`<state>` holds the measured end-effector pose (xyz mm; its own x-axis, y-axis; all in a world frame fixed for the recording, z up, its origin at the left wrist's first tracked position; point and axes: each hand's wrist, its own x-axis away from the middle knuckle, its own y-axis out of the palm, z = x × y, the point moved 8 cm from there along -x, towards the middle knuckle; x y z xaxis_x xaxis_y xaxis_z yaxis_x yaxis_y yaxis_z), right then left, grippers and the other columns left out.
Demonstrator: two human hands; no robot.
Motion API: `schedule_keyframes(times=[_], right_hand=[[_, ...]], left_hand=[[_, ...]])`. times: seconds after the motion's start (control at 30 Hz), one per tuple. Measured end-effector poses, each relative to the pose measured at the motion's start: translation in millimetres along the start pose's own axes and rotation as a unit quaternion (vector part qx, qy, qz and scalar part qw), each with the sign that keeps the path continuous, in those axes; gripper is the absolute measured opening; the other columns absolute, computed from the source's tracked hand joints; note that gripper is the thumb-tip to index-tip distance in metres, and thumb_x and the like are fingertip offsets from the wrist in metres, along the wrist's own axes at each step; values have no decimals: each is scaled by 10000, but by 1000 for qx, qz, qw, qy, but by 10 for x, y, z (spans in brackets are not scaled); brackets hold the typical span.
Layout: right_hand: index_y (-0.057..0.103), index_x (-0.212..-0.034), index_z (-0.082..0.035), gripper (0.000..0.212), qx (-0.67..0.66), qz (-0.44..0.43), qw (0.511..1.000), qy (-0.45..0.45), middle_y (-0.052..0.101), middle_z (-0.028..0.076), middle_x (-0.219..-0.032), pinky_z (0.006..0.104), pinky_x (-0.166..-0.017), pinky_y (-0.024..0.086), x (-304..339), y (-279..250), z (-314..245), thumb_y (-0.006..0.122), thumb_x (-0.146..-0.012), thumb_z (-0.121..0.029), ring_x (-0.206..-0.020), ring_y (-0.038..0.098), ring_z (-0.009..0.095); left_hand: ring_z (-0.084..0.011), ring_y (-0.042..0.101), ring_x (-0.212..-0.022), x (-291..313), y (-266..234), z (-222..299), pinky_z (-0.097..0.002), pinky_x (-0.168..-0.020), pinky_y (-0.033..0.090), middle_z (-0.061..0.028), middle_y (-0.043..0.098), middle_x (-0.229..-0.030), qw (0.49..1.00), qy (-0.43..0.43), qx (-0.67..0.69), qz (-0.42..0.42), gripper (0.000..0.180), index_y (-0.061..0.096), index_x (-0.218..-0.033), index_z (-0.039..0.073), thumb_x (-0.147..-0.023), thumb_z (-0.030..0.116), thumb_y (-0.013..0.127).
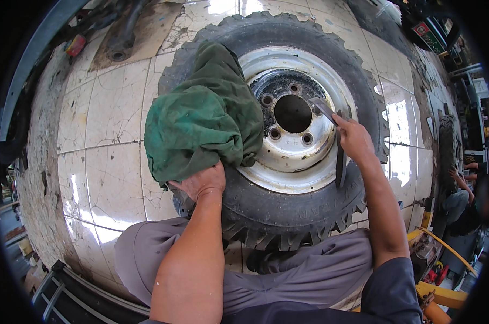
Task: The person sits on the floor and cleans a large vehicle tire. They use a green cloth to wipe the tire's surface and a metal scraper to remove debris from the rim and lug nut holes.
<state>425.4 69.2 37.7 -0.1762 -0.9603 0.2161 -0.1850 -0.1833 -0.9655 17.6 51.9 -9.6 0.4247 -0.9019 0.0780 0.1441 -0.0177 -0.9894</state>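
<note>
A large knobbly tyre (pixel 287 213) on a pale, worn steel rim (pixel 309 178) lies flat in front of me. Bunched green cloth (pixel 201 116) covers its left side and hangs past the tread. My left hand (pixel 204 181) grips the cloth's near edge, its fingertips hidden in the folds. My right hand (pixel 354 137) is closed around a flat metal bar (pixel 324 109), possibly a tyre lever, at the rim's right side. The bar's shiny end points to the centre hole. A dark strip (pixel 340 168) continues below the hand along the rim; whether it is the same tool I cannot tell.
Cracked, glossy tiles (pixel 112 110) surround the tyre. Metal parts (pixel 123 46) lie on a brown sheet at the far left. Yellow-framed equipment (pixel 441 294) stands at the near right. Another person (pixel 463 197) is beside a second tyre (pixel 448 151) at the right edge.
</note>
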Motion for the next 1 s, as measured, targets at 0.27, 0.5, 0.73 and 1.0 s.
schedule_keyframes(times=[0.27, 0.5, 0.73, 1.0], right_hand=[[599, -1325, -210, 405, -6, 6, 1000, 3, 650, 152, -1045, 466, -868, 499, 21, -46, 15, 505, -942, -117, -995, 635, 355], [602, -1321, -218, 403, -20, 12, 1000, -5, 649, 155, -1044, 462, -863, 499, 8, -30, 24, 503, -944, -118, -989, 635, 355], [613, -1309, -225, 399, -15, 10, 1000, -3, 649, 150, -1048, 460, -856, 498, 6, -52, 20, 510, -939, -118, -988, 633, 360], [623, -1301, -200, 397, -31, 27, 999, 2, 655, 190, -1021, 468, -855, 496, -50, 5, 70, 512, -932, -103, -966, 636, 375]], left_hand=[[-335, 281, -1457, -16, -10, 15, -673, -1144, 81, -61, 347, -1569, 1000, 3, -3, -2, 694, 389, -1493, 276, -868, 563, 484], [-329, 253, -1469, -8, 7, -12, -668, -1145, 84, -57, 328, -1580, 1000, -8, 1, -19, 697, 376, -1499, 281, -869, 555, 492], [-332, 250, -1469, -16, -6, 12, -666, -1144, 83, -57, 323, -1582, 1000, -1, -1, -11, 696, 374, -1501, 282, -869, 548, 494], [-335, 234, -1477, -4, 26, -13, -673, -1147, 85, -56, 301, -1592, 999, -7, -3, -44, 708, 364, -1506, 284, -869, 563, 493]])
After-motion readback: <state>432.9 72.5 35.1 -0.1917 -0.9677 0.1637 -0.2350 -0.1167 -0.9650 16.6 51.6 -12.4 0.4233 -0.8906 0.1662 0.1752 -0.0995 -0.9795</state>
